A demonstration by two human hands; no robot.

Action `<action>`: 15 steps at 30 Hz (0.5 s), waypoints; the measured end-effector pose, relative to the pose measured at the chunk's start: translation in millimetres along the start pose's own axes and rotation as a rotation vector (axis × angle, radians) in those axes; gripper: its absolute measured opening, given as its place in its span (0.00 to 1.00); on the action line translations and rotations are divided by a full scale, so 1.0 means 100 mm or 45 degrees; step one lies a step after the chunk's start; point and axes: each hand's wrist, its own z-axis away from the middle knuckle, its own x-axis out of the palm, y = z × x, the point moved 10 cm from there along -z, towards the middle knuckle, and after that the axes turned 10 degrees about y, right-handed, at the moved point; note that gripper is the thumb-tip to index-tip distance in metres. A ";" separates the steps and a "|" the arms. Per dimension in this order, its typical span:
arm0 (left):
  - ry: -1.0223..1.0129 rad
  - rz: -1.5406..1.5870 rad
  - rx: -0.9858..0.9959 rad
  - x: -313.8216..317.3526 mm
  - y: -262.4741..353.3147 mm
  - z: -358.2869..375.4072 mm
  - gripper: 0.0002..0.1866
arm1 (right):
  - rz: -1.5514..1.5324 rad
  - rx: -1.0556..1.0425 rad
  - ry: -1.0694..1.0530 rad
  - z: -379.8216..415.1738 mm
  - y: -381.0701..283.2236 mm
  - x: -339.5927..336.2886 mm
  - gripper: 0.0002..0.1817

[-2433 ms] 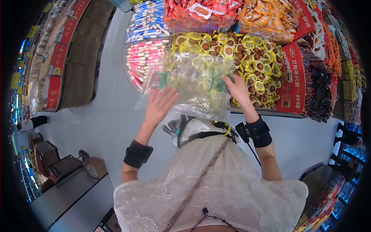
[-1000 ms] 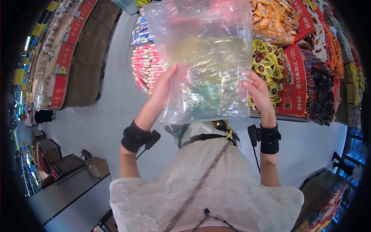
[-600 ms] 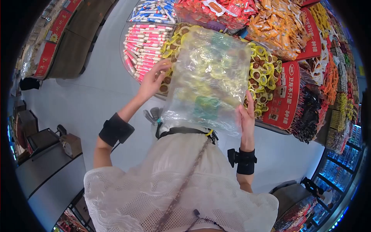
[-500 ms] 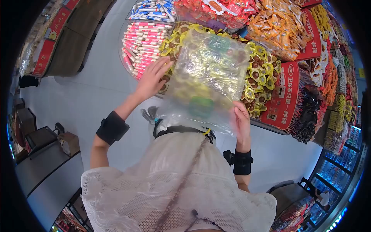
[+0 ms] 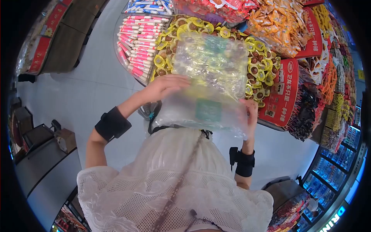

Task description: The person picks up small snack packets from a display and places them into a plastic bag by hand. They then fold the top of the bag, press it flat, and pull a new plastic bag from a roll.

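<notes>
A clear plastic bag (image 5: 210, 67) with green printed patches lies over yellow-wrapped round brown snacks (image 5: 259, 63), its near end hanging in front of my waist. My right hand (image 5: 251, 115) pinches the bag's right edge, with the thumb behind the film hard to see. Across the bag's left side my left hand (image 5: 168, 86) rests with fingers stretched out, the tips touching the film. Beside that hand, pink-and-white stick packs (image 5: 140, 46) fill a clear bin section.
Orange-wrapped snacks (image 5: 276, 29) and red packets (image 5: 216, 11) sit farther back. A red sign (image 5: 281, 92) stands at the display's right front edge. Shelving (image 5: 58, 38) is at the left, and a lit drinks cabinet (image 5: 332, 172) at the lower right.
My left hand has moved from beside the bag's upper left onto its surface, lower and rightward. My right hand still holds the edge, slightly farther right. The bag's near end looks wider spread.
</notes>
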 end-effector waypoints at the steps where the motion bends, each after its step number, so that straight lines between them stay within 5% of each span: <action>1: -0.010 0.083 -0.071 0.02 -0.06 0.01 0.12 | 0.043 -0.053 0.083 -0.09 -0.11 -0.05 0.22; 4: -0.064 0.284 -0.248 0.05 -0.24 0.03 0.13 | 0.227 -0.313 0.163 -0.26 -0.55 -0.06 0.19; 6: -0.116 0.348 -0.317 0.06 -0.31 0.05 0.13 | 0.419 -0.631 -0.024 -0.25 -0.81 0.09 0.15; 9: -0.177 0.302 -0.314 0.00 -0.41 0.08 0.15 | 0.011 -0.531 -0.335 -0.18 -0.62 0.37 0.13; 12: 0.076 0.312 -0.789 -0.08 -0.75 0.23 0.16 | -0.077 -0.044 -0.455 -0.14 0.10 0.57 0.08; 15: 0.209 0.277 -0.782 -0.08 -0.85 0.25 0.17 | -0.118 0.148 -0.352 -0.20 0.16 0.58 0.06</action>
